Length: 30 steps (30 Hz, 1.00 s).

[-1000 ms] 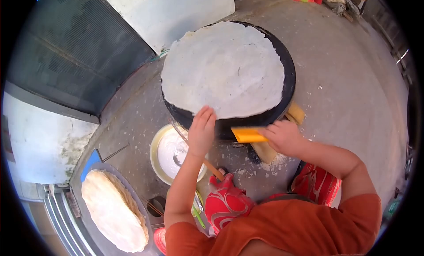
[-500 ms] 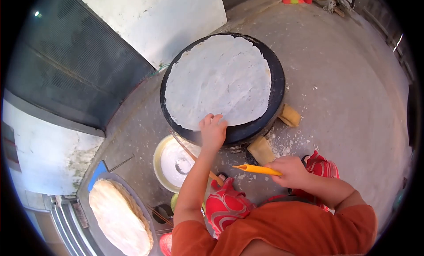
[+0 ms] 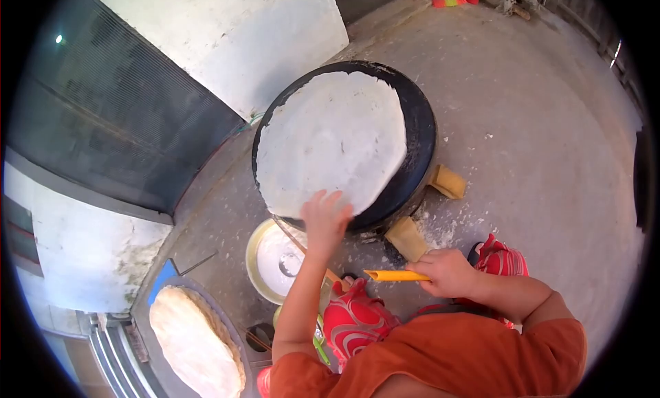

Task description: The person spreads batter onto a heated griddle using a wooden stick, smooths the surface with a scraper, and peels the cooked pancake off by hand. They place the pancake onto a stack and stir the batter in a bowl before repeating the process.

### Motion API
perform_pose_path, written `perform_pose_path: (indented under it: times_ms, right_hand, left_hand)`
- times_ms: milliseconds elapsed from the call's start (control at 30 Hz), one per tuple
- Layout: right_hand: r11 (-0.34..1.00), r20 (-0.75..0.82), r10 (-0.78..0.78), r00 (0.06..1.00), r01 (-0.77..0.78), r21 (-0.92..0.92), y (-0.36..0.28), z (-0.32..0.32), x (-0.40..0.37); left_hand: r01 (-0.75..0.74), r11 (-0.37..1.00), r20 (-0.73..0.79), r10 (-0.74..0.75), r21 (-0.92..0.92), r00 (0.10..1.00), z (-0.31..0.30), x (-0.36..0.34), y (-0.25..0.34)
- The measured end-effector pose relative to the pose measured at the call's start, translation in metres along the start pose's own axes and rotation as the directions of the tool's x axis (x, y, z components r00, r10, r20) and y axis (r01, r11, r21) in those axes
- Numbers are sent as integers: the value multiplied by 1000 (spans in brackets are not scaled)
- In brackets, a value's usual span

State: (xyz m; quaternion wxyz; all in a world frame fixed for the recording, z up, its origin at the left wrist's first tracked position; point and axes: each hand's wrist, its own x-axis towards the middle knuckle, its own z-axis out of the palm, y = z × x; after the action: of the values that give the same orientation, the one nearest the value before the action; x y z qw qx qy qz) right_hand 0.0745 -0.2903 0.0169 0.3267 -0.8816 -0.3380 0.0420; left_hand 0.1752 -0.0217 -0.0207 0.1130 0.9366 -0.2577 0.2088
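Observation:
A large thin pale flatbread (image 3: 330, 137) lies on a round black griddle (image 3: 421, 137), off to its left side, so a dark crescent of griddle shows at the right. My left hand (image 3: 326, 219) rests on the flatbread's near edge, its fingers spread. In my right hand (image 3: 443, 273), closed, is a yellow tube (image 3: 395, 275) with a slanted open end pointing left, held just in front of the griddle.
A bowl of white batter or flour (image 3: 275, 260) stands below the griddle, a stick across its edge. Stacked flatbreads (image 3: 196, 339) lie at the lower left beside a blue object (image 3: 162, 278). Yellowish blocks (image 3: 407, 238) sit by the griddle's near right.
The flatbread has shifted left on the griddle, baring more of its right side. My left hand's fingers have spread, and the yellow tube has turned more level.

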Motion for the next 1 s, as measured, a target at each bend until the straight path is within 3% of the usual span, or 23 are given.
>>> perform_pose_path:
  times_ms: [67,100,133,167,200,233,267,300,367,400,433,467,500,567,600,633,700,767,833,1000]
  right_hand:
    - [1000,17,-16,1000,16,4,-1,-1,-1]
    - [1000,19,-24,1000,24,2,-1,-1,-1]
    - [999,21,-32,999,32,0,-1,-2,-2]
    - [999,27,-39,999,39,3,-1,-1,-2]
    - [1000,39,10,999,-10,7,-1,0,-3]
    - [998,51,58,997,-59,10,-1,-1,-4]
    - [999,58,48,997,-49,9,-3,-3,-3]
    - [992,44,116,992,-118,37,-4,-6,-2]
    - [983,36,173,984,-175,62,0,-7,-1]
    - [925,-39,200,979,-176,336,10,-3,-2]
    - [799,-101,247,964,-144,584,14,-1,-2]
    - [495,-23,336,942,-156,855,12,-4,0]
    - [502,-25,328,944,-152,851,13,-9,2]
    - [586,13,328,945,-214,782,22,-21,6]
    - [755,-27,242,970,-170,634,28,-27,10]
    - [758,-25,231,973,-164,632,22,-32,18]
    - [961,-221,176,959,-119,248,2,-42,41]
    - [962,-298,154,942,-74,264,-14,-50,74]
    - [977,-376,24,926,58,205,-18,-54,118]
    - [995,-483,1,875,49,89,-72,-61,231]
  left_hand:
    - [28,995,224,-5,-98,975,4,-19,5]
    - [35,995,225,-13,-93,974,9,-29,6]
    - [244,969,73,-242,-20,967,18,-40,5]
    - [452,892,-93,-448,19,889,31,-51,-2]
    - [545,740,-274,-661,-394,699,60,-70,-27]
    - [617,479,-225,-867,-624,445,69,-77,-44]
    - [571,174,-97,-982,-802,164,68,-78,-57]
    - [569,173,-103,-983,-804,153,58,-73,-62]
    - [610,-370,387,-915,-700,-110,33,-61,-68]
    - [603,-371,383,-917,-707,-114,38,-65,-76]
    - [582,-302,348,-937,-755,-34,47,-70,-86]
    - [555,-231,307,-950,-799,48,54,-75,-96]
    - [546,-229,303,-952,-806,48,48,-72,-102]
    - [522,155,-40,-974,-839,224,30,-62,-120]
    - [612,303,-143,-944,-731,297,4,-50,-125]
    - [678,437,-231,-897,-591,377,-32,-35,-127]
    - [531,661,-372,-744,-530,555,-95,-14,-131]
    - [499,709,-339,-689,-498,641,-165,3,-121]
    - [343,600,-231,-677,-723,699,-224,7,-107]
    - [311,644,-210,-600,-699,772,-353,-21,-23]
